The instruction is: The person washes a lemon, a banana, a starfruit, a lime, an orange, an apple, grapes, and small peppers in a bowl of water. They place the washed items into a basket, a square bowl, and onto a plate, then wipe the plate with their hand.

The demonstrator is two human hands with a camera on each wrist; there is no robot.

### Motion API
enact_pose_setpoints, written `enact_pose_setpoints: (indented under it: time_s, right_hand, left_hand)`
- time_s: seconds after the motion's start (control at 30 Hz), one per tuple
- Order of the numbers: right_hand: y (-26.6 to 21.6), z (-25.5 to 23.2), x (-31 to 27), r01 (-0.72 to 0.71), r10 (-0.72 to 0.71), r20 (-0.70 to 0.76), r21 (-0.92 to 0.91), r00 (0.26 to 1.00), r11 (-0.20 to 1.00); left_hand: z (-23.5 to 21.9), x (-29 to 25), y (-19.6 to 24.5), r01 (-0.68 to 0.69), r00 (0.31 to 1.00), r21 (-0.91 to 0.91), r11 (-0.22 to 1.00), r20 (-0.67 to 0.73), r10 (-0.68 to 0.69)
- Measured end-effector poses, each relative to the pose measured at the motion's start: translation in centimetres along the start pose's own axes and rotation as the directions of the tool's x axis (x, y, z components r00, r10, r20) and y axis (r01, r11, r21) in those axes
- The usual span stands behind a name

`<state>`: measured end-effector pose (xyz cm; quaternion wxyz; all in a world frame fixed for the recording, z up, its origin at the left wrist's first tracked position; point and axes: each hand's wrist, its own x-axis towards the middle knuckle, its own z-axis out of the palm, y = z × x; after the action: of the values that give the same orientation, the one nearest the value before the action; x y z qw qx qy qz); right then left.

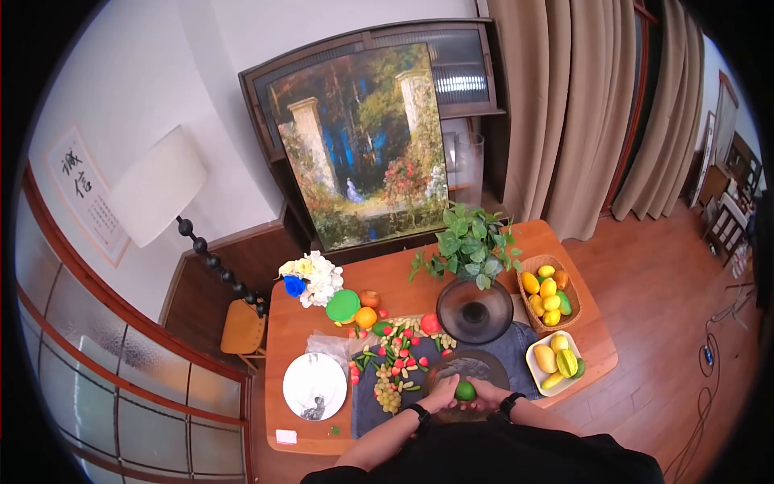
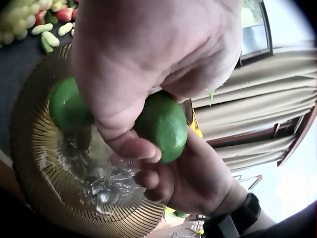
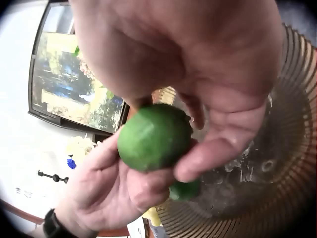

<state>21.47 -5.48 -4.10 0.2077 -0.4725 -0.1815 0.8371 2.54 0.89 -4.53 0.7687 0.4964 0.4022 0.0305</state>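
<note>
Both hands meet over a ribbed amber glass bowl [image 2: 130, 220] with water in it. Between them is a glossy green lime [image 1: 465, 391], wet-looking in the wrist views. My left hand [image 1: 441, 396] curls its fingers around one side of the lime. From the other side my right hand [image 1: 488, 394] holds it too, thumb and fingers bent against the skin. A second green fruit [image 2: 70, 105] is in the bowl, partly hidden behind the left hand in the left wrist view. Dark bands circle both wrists.
Left of the bowl, grapes [image 1: 388, 395], small red fruits and peanuts lie on a dark cloth. Beyond stands a dark glass dish [image 1: 476, 323] by a leafy plant [image 1: 474, 246]. A fruit basket [image 1: 574, 294] and pale tray [image 1: 535, 373] are right, a white plate [image 1: 302, 383] left.
</note>
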Motion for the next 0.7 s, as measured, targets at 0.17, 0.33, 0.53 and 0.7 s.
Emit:
enact_pose_setpoints:
  time_s: [0.17, 0.33, 0.53, 0.7]
  right_hand:
    - [-0.9, 3.6, -0.6, 0.02, -0.008, -0.1, 0.12, 0.995, 0.993]
    - [-2.6, 5.4, -2.9, 0.231, -0.294, -0.178, -0.306, 0.939, 0.924]
    - [-0.6, 2.7, -0.6, 0.378, -0.809, -0.019, -0.877, 0.588, 0.296]
    - [-1.4, 3.4, -2.3, 0.136, -0.393, -0.284, -0.634, 0.874, 0.761]
  left_hand:
    - [-0.1, -0.4, 2.0, -0.107, 0.957, 0.374, 0.921, -0.213, 0.198]
    - [-1.5, 0.1, 1.9, 0.295, 0.955, -0.188, 0.937, 0.073, -0.287]
    - [-0.2, -1.6, 1.7, 0.312, 0.921, -0.321, 0.894, 0.335, -0.201]
    - [-0.3, -3.4, 1.4, 0.204, 0.935, -0.386, 0.9, 0.349, -0.062]
